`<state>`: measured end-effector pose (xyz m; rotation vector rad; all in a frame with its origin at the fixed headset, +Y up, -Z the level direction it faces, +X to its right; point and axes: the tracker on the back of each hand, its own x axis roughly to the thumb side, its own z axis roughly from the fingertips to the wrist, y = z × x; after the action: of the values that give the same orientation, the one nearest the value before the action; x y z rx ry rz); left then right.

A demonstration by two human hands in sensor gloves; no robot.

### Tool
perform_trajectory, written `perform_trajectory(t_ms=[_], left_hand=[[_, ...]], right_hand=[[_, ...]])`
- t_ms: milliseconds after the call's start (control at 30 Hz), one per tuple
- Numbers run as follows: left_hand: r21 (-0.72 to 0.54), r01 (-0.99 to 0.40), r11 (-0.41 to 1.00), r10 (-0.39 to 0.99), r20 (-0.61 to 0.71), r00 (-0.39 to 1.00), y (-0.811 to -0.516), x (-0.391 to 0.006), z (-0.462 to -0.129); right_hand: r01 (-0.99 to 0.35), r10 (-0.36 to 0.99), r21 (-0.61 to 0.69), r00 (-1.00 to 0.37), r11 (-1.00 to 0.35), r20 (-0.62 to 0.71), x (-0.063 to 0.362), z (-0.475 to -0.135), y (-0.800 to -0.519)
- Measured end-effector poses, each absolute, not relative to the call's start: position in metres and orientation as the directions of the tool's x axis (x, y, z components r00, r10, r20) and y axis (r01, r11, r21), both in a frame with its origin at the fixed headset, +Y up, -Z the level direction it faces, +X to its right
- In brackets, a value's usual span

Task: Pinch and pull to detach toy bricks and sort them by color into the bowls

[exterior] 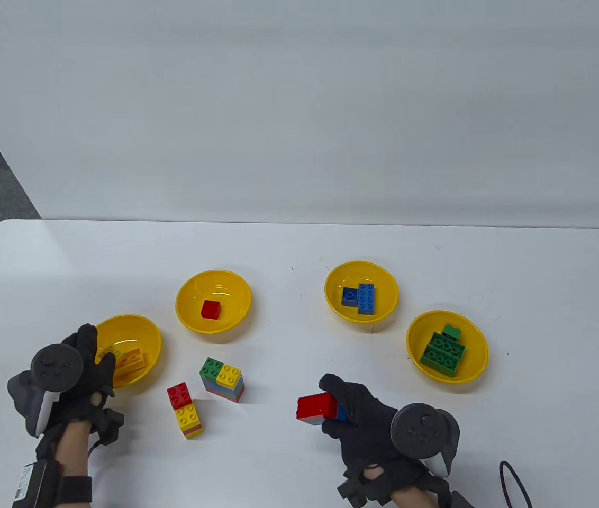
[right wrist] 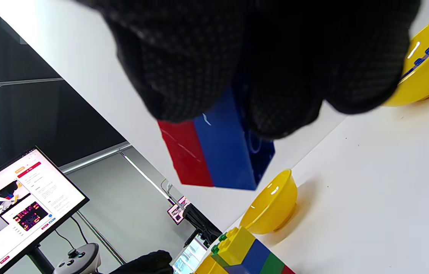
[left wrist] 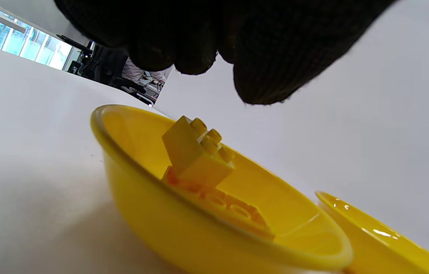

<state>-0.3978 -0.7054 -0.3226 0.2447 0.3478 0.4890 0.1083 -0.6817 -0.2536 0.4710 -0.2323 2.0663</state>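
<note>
With a small yellow plastic brick (left wrist: 198, 158) lying in the near-left yellow plastic bowl (exterior: 148, 338) under the relaxed, empty left hand (exterior: 80, 370), the right hand (exterior: 363, 418) grips a joined red-and-blue brick pair (exterior: 319, 408), which likely needs pulling apart next.

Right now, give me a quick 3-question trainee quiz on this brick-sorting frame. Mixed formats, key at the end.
1. True or false: the right hand holds a red-and-blue brick stack.
2. Multiple choice: what lies in the far left bowl? A) one red brick B) two blue bricks C) green bricks
3. Fill in: the left hand hangs over the bowl that holds ___ bricks.

Key:
1. True; its fingers wrap the stack.
2. A, the red brick.
3. Yellow and orange; the yellow brick leans on an orange brick.
</note>
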Motion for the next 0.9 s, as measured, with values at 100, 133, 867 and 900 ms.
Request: perform_trajectory(t_ms=[100, 133, 867, 900], left_hand=[[0.374, -0.454, 0.809, 0.554, -0.225, 0.802, -0.697, -0.394, -0.316], [0.388, -0.465, 0.796, 0.566, -0.201, 0.8, -0.693, -0.391, -0.314], [-0.146, -0.465, 0.873, 0.458, 0.57, 0.682, -0.673, -0.146, -0.248], [-0.158, -0.494, 0.855, 0.487, 0.572, 0.66, -0.678, -0.144, -0.249]], right_hand=[[-0.858, 0.79, 0.034, -0.457, -0.513, 0.409, 0.108, -0.254, -0.683], [-0.858, 0.79, 0.033, -0.457, -0.513, 0.408, 0.108, -0.254, -0.683], [-0.865, 0.78, 0.1, -0.386, -0.491, 0.492, 0.091, -0.242, -0.677], [-0.857, 0.774, 0.105, -0.394, -0.504, 0.496, 0.09, -0.241, -0.678]])
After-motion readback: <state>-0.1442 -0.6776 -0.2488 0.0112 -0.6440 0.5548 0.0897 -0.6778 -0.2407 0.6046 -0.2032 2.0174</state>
